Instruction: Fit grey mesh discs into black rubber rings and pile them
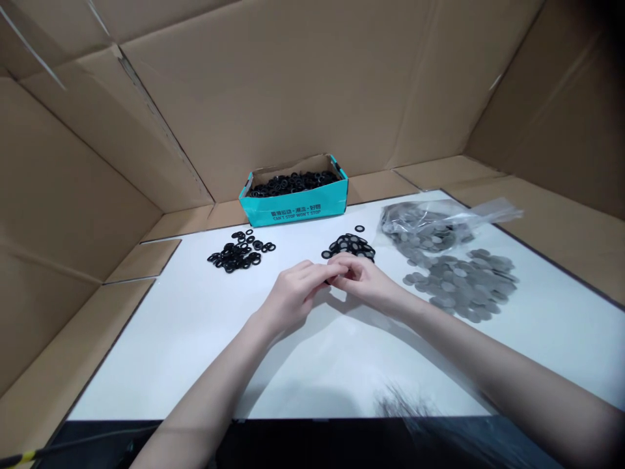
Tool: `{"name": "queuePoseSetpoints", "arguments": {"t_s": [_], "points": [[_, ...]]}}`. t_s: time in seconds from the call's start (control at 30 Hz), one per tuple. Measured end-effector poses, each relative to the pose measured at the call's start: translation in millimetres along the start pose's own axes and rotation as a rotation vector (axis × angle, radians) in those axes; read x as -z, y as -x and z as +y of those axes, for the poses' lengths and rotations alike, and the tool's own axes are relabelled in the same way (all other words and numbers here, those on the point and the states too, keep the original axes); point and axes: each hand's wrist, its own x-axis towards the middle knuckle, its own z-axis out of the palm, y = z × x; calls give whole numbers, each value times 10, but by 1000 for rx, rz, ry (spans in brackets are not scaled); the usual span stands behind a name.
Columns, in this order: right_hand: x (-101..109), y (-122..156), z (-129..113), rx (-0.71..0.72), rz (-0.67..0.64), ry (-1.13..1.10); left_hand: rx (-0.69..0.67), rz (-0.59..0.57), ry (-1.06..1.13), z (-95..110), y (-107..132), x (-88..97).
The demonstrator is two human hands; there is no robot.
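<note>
My left hand [293, 293] and my right hand [364, 279] meet fingertip to fingertip over the white table [195, 352], pinched together on something small and dark that I cannot make out. Just beyond the fingers lies a pile of black rings with grey discs set in them [350, 246]. A loose heap of plain black rings [239, 253] lies to the left. Grey round mesh discs [463, 280] are spread out to the right of my right hand.
A teal cardboard box [295, 205] full of black rings stands at the back of the table. A clear plastic bag [430, 225] of grey discs lies at the back right. Brown cardboard walls [303, 85] enclose the table on three sides.
</note>
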Motion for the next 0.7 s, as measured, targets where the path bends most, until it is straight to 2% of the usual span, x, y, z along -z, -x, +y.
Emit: {"name": "queuePoseSetpoints", "arguments": {"t_s": [0.1, 0.17, 0.33, 0.47, 0.6, 0.7], "points": [[12, -3, -6, 52, 40, 81, 12, -16, 2, 26, -13, 17], [32, -3, -27, 97, 111, 156, 39, 6, 6, 40, -23, 45], [176, -29, -40, 155, 329, 371, 161, 163, -30, -23, -48, 157], [335, -83, 61, 124, 461, 504, 297, 253, -83, -140, -51, 246], [434, -115, 127, 90, 515, 575, 440, 285, -180, -283, -17, 327], [457, -117, 110, 88, 496, 567, 566, 222, -281, -413, 27, 395]]}}
